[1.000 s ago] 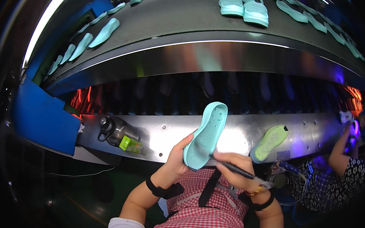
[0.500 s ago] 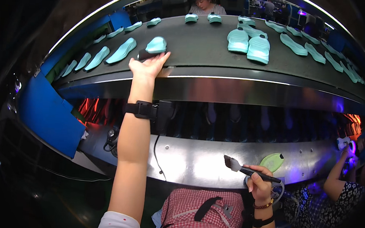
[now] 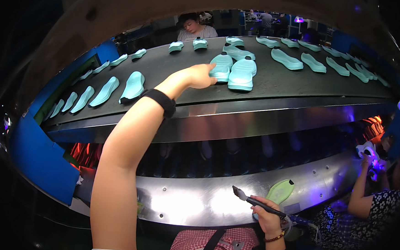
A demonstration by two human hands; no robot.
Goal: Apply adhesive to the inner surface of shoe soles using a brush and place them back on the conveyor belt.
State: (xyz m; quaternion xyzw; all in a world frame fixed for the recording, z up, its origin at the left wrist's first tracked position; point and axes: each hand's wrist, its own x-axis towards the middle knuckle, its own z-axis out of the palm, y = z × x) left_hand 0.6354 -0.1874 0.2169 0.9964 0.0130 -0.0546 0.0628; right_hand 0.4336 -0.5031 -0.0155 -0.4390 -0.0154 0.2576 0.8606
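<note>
My left hand [image 3: 201, 76] reaches across to the teal shoe sole [image 3: 221, 67], its thumb and forefinger spread at the sole's left edge. A second teal sole [image 3: 242, 75] stands right beside it on the dark conveyor belt [image 3: 179, 91], with more soles behind the pair. Low on the right, my right hand [image 3: 266, 217] is wrapped round a black-handled brush [image 3: 261, 205]. A thin tube runs from the handle's end, and the bristles point up and left. Just behind this hand a light-green sole [image 3: 280, 192] lies on the metal ledge [image 3: 181, 202].
Several teal soles line the belt at left, among them a near one [image 3: 132, 88], and at far right. A blue panel [image 3: 46, 161] borders the left end. A person [image 3: 197, 31] sits across the belt. At right, a co-worker's hand [image 3: 367, 158] holds a white shoe part.
My left hand has let go of a teal sole, now lying on the left of the belt, and moved right to the pair. My right hand keeps the brush. The view has shifted.
</note>
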